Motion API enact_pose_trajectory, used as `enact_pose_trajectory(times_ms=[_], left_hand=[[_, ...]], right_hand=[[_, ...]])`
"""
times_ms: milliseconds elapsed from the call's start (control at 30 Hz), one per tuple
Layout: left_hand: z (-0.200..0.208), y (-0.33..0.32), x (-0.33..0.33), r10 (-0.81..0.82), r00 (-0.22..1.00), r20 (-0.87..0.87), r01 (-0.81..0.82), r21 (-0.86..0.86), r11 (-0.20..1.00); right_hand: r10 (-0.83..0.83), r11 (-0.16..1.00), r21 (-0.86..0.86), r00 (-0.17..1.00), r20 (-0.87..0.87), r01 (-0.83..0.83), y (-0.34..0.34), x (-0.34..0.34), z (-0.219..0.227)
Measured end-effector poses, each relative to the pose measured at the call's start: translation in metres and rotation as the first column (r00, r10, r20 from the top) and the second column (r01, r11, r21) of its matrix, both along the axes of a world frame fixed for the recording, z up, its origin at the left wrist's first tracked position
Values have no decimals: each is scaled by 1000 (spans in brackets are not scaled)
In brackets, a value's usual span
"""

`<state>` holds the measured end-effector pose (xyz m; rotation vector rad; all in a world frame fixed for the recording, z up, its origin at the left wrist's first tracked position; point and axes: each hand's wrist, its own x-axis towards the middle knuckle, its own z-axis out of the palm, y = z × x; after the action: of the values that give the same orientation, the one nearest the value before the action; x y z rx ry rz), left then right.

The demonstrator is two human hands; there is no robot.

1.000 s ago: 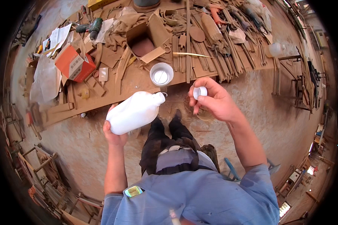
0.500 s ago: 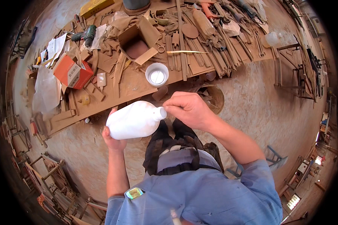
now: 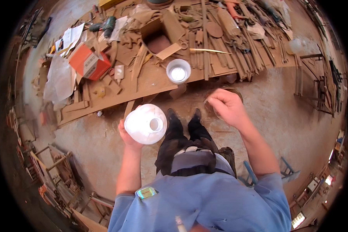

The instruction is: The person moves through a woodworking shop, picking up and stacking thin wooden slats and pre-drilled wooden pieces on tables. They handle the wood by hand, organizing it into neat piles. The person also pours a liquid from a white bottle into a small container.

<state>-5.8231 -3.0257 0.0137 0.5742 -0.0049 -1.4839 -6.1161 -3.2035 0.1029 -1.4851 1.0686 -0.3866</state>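
Observation:
My left hand [image 3: 129, 135] is wrapped round a white plastic bottle [image 3: 137, 123]. Its round mouth, uncapped, faces up toward me, and my fingers on the far side are mostly hidden behind it. Off to the right of the bottle, over the floor, my right hand [image 3: 229, 108] is closed with fingertips pinched together; whatever they hold, if anything, is too small to make out. A white tub [image 3: 178, 71] stands upright at the front edge of the workbench [image 3: 120, 96], beyond both hands, with a pale bottom visible inside.
On the bench lie an open cardboard box [image 3: 158, 40], an orange-and-white carton [image 3: 89, 62], a green drill [image 3: 109, 27], many wood strips [image 3: 255, 54] and a clear plastic bottle [image 3: 229, 23]. A round bin [image 3: 236, 92] is partly behind my right hand. A blue stool [image 3: 249, 174] stands at lower right.
My right hand has moved away from the bottle's neck to the right. The bottle has tipped from lying sideways to mouth up. My view has shifted slightly left.

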Motion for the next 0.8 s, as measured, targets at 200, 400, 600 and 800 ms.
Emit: enact_pose_trajectory(times_ms=[200,400,600,800], left_hand=[[-8,-4,13,29,993,-115,-21,69,997],[13,-17,6,-106,956,-273,52,-197,979],[5,-23,11,9,995,-101,-18,-88,996],[-12,-40,34,86,924,373,-164,183,969]], right_hand=[[168,912,-232,822,-544,-339,30,-40,-85],[243,924,-37,658,-713,-381,32,-45,-91],[247,939,27,618,-747,-343,34,-57,-99],[196,944,-26,624,-756,-328,45,-77,-121]])
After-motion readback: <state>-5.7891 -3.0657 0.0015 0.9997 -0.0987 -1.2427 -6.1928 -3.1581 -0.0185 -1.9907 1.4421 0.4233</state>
